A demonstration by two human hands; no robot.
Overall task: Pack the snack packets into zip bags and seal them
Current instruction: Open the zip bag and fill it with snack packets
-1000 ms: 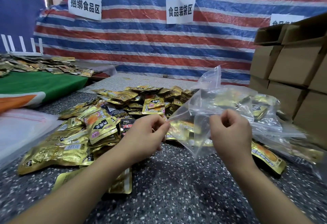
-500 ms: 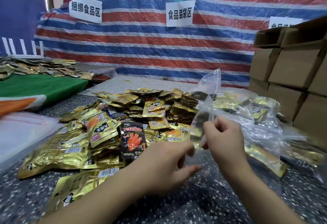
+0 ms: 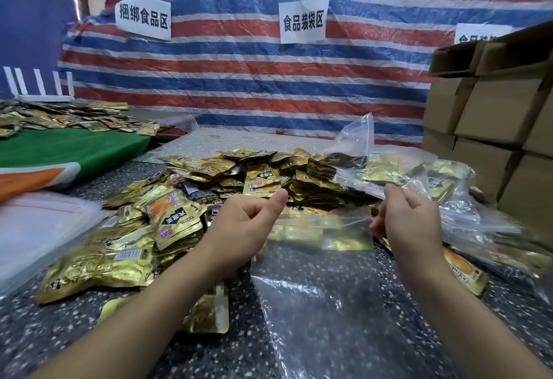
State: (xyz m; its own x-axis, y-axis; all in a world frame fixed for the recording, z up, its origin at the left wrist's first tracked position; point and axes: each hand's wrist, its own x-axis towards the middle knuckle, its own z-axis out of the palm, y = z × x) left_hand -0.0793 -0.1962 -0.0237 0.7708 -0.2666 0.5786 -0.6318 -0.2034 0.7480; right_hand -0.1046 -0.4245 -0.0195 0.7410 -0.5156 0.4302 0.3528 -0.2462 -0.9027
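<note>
Holding an empty zip bag (image 3: pixel 323 289) by its top edge, I have it stretched between my two hands, its body hanging down toward me over the speckled table (image 3: pixel 59 333). A second ago I gripped it bunched up at my right; half a second ago my left hand (image 3: pixel 242 229) had let go and hung loose. Now that hand is back, fingers curled and thumb out at the bag's left corner, though I cannot tell whether it truly pinches the plastic. My right hand (image 3: pixel 410 223) pinches the right corner. So the bag is shaken out flat and ready to be opened, I judge; nothing is inside yet. The snack packets (image 3: pixel 167 220) lie heaped just left and beyond, filled bags (image 3: pixel 419 175) far right.
</note>
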